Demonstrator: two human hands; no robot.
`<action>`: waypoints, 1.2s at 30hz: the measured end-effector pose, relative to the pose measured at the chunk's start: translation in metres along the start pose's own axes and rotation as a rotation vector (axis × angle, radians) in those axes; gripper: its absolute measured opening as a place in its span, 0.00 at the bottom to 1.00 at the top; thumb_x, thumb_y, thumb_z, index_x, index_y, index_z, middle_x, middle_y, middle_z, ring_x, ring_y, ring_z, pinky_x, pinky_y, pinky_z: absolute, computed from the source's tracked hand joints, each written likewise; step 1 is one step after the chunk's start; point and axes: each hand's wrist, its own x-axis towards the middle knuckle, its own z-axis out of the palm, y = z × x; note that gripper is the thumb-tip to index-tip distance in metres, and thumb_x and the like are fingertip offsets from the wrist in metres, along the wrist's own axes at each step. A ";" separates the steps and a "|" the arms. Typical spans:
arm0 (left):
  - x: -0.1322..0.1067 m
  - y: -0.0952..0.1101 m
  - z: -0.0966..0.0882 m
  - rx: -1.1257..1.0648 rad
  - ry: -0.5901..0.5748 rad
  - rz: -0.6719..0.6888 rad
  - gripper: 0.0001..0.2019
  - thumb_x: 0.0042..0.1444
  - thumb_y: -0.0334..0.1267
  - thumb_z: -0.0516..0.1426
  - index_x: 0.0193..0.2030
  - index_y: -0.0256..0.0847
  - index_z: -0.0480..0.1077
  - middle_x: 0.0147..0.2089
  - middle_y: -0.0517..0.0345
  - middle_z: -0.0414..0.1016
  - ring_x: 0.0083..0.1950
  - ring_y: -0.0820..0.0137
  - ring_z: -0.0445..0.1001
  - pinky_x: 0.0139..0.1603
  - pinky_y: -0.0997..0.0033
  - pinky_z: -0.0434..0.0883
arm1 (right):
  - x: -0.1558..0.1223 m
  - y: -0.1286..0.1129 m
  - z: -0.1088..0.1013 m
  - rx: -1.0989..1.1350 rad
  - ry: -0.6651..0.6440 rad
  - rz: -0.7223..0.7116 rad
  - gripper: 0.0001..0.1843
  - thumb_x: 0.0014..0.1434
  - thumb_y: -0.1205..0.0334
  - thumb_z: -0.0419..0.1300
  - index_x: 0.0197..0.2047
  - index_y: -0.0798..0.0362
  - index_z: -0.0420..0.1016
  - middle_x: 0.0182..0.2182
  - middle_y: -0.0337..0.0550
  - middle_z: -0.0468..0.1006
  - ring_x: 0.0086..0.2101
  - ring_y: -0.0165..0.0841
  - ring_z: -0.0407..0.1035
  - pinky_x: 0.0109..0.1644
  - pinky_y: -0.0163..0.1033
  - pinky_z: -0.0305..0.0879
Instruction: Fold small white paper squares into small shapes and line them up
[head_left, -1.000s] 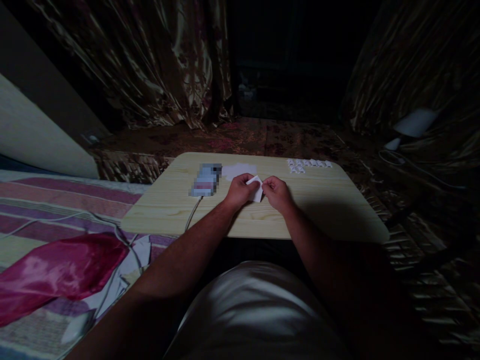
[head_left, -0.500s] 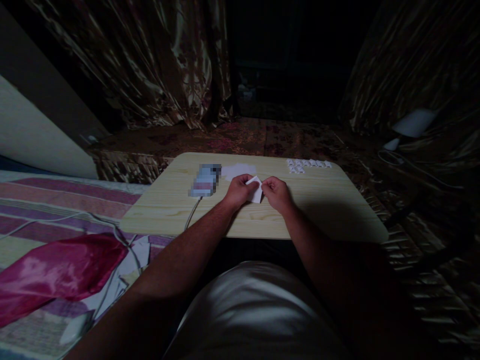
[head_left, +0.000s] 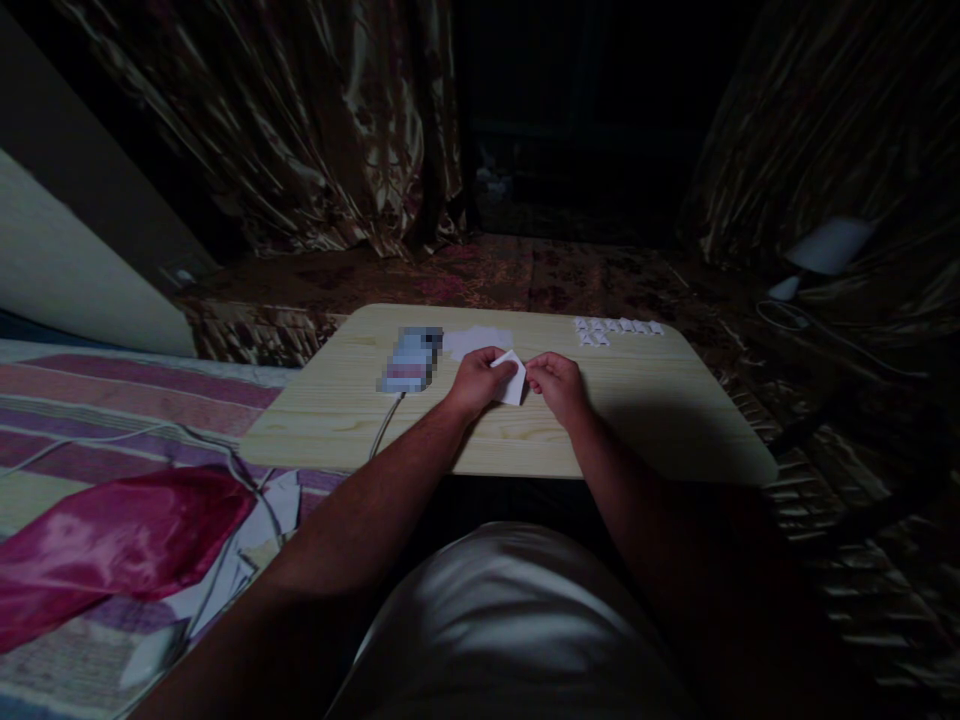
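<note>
A small folded piece of white paper (head_left: 513, 386) is pinched in my left hand (head_left: 478, 382), the thumb lying across its face. My right hand (head_left: 556, 382) is closed at the paper's right edge, its thumb and forefinger pressed together at the corner; whether paper lies between them is too small to make out. Both hands are above the middle of a pale wooden table (head_left: 330, 420). Just beyond my left hand lie loose white paper sheets (head_left: 477, 341). Several small folded white paper pieces (head_left: 612, 326) sit in two rows at the far right.
A phone (head_left: 410, 360), blurred out, lies left of my hands with a white cable (head_left: 385, 424) running off the near edge. Left of the table is a striped bed (head_left: 225, 390) with a pink satiny cloth (head_left: 150, 540). A white lamp (head_left: 831, 246) stands at the right.
My right hand has shifted very slightly to the right along the paper's edge. My left hand and the paper have hardly moved.
</note>
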 end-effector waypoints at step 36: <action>0.002 -0.001 0.000 -0.172 0.035 0.073 0.08 0.37 0.35 0.67 0.25 0.36 0.74 0.28 0.57 0.77 0.29 0.73 0.71 0.35 0.72 0.68 | -0.003 0.000 0.004 -0.157 -0.027 -0.145 0.05 0.50 0.59 0.62 0.27 0.52 0.73 0.23 0.37 0.75 0.25 0.30 0.68 0.30 0.35 0.63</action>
